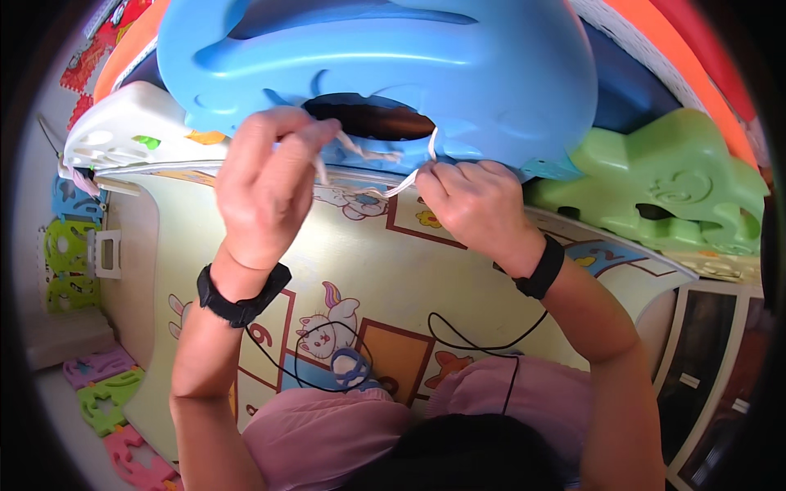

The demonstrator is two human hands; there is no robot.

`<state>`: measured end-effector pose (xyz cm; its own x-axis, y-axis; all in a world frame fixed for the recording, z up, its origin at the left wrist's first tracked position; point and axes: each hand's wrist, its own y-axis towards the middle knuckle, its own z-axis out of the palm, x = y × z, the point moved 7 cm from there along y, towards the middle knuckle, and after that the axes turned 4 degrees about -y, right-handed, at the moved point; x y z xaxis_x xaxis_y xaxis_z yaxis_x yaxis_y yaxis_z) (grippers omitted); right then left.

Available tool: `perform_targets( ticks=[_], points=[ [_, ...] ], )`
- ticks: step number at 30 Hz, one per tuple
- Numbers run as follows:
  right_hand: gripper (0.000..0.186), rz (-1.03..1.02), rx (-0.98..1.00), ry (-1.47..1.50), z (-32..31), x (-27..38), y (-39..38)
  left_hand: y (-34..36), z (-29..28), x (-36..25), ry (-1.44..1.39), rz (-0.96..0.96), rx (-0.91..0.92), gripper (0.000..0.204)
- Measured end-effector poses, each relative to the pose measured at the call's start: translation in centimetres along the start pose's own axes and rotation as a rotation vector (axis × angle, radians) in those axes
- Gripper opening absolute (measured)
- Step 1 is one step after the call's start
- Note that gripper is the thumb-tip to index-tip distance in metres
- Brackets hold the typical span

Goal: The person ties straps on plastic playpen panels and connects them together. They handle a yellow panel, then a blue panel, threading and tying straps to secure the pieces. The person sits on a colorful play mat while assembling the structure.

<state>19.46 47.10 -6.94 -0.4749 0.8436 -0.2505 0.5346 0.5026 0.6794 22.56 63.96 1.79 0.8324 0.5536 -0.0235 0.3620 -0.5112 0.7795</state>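
A large blue moulded plastic panel (524, 74) rises in front of me, with a dark oval opening low in its face. Through that opening runs a white cord (372, 154), whose strands hang along the panel's lower edge. My left hand (268, 168) pinches one part of the cord between thumb and fingertips, left of the opening. To the right, my right hand (476, 203) is closed round another stretch of the cord, close against the panel. The cord sags between the two hands. What lies behind the opening is too dark to make out.
A green plastic panel (663, 192) adjoins on the right, a white one (135, 123) on the left. Below lies a patterned play mat (360, 262). Thin black cables (471, 348) loop near my knees. A dark-fronted cabinet (696, 360) stands right; colourful panels (70, 250) stand left.
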Motion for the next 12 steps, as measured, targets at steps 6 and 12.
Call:
perform_targets(
  ticks=[6, 12],
  points=[
    [0.014, -0.009, 0.083, -0.003, 0.0, 0.1, 0.0, -2.0, 0.2, 3.9, -0.427, -0.534, -0.084, 0.018],
    [0.016, -0.023, 0.072, -0.014, 0.0, 0.1, 0.1, -0.1, 0.1, 1.9, -0.554, -0.289, -0.197, 0.011]
  ],
)
